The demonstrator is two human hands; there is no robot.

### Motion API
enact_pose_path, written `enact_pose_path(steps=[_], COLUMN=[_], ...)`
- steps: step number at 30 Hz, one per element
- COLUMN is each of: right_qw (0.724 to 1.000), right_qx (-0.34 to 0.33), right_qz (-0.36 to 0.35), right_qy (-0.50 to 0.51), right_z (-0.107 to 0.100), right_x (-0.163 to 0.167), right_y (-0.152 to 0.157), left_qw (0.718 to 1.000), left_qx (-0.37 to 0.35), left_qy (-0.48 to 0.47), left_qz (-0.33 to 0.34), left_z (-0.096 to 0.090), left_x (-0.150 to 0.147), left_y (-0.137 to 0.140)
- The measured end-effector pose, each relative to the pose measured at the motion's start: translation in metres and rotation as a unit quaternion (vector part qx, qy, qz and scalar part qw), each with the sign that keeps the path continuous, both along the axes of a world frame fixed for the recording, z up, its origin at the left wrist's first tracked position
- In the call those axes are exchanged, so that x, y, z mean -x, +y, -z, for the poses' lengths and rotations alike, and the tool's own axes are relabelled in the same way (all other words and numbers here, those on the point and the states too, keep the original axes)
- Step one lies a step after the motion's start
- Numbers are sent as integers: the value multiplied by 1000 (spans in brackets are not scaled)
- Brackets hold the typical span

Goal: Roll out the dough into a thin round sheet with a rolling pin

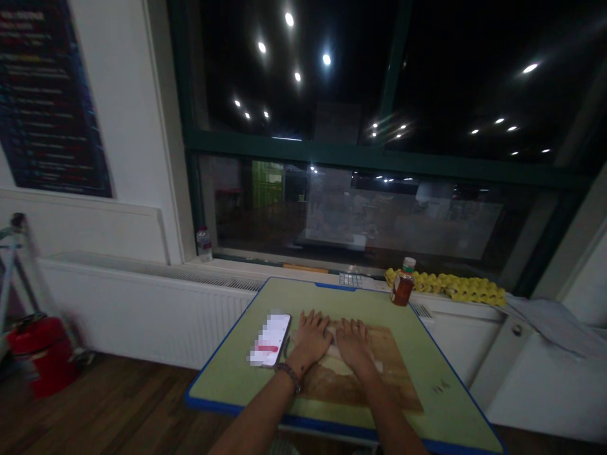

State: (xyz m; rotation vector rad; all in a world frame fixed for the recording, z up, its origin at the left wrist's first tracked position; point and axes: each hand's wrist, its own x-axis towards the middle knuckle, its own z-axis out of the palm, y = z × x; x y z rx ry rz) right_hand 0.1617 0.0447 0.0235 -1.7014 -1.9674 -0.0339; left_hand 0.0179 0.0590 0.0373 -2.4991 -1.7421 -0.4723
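Note:
A wooden board [398,373] lies on the small table, with a flat piece of pale dough [334,364] on it. Across the dough runs a pale rolling pin [379,366], mostly hidden under my hands. My left hand [310,341] rests palm down on its left part, fingers stretched forward and spread; a beaded bracelet circles that wrist. On its right part lies my right hand [353,346], flat too, fingers extended. Neither hand is wrapped round the pin. Just left of my left hand is a phone [271,340] with a lit, partly blurred screen.
The light green table [227,373] has a blue edge. At its far right stands a bottle of reddish-brown liquid [403,285]. Yellow egg trays [448,287] and a clear bottle [203,244] are along the window sill. A radiator [156,322] and red fire extinguisher [42,355] are left.

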Motion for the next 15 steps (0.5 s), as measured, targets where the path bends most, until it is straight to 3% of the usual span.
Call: enact_pose_path(steps=[3, 15], right_qw=[996, 993], right_qx=[33, 38], right_qz=[48, 48], right_qy=[-65, -103], right_z=[-3, -6], right_x=[5, 20], right_y=[-6, -47], left_qw=[1000, 999], left_qx=[2, -30], left_qy=[7, 6], left_qz=[-4, 41], left_z=[-1, 0], left_x=[0, 20], left_y=[-4, -40])
